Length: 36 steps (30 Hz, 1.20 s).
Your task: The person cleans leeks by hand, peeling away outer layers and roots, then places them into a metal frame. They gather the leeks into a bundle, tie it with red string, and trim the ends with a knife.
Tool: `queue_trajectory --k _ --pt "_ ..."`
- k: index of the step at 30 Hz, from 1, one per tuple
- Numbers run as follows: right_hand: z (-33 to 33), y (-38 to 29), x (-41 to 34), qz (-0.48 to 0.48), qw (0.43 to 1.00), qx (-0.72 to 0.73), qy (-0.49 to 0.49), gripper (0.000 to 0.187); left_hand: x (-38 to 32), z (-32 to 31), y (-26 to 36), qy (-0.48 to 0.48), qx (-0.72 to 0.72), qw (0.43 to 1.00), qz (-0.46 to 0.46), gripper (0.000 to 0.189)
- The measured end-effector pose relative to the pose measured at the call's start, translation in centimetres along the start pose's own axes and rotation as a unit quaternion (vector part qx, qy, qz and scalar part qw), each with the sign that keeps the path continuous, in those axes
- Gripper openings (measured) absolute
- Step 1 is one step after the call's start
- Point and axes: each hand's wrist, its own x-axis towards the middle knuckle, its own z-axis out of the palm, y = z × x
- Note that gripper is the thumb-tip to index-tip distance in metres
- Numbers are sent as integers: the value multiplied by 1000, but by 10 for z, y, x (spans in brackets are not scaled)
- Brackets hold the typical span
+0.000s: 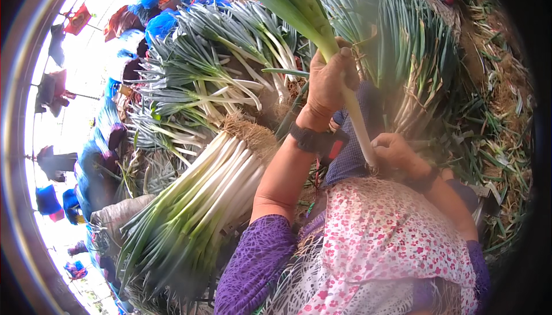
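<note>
My left hand [332, 77] is closed around the stem of a large green onion [359, 127], where the white shank turns green. The onion slants across my lap, its leaves up and away from me and its small root end down by my apron. My right hand [394, 153] is beside the white root end with fingers curled; whether it grips the stem or a peeled layer is unclear. A thick bundle of cleaned green onions [220, 172] lies left of my left forearm, its roots pointing away and its leaves toward the lower left.
Loose green onions [202, 90] lie in piles at the far left. A dense stand of untrimmed green onions [401, 51] is ahead on the right. Peeled leaves and trimmings [500, 142] cover the ground at right. Blue netting [161, 26] lies along the left edge.
</note>
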Motion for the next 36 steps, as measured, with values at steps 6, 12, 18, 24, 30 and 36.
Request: queue_trajectory --k 6,12,18,24,30,36 --pt "2 3 16 14 976 -219 0 16 -1 -31 37 -112 -125 986 20 33" --pt "-69 70 10 23 932 -277 231 18 -19 -101 169 90 -27 984 150 33" --pt "-106 101 -17 25 926 -275 256 15 -146 -307 399 391 166 891 159 69" --pt "-99 96 -9 57 926 -254 274 17 -136 -309 295 468 58 879 73 81" --pt "-126 122 -10 27 921 -254 294 18 9 -113 111 154 -25 987 -36 50" --pt "-180 177 -32 12 888 -237 395 21 79 39 26 -58 124 991 -1 23"
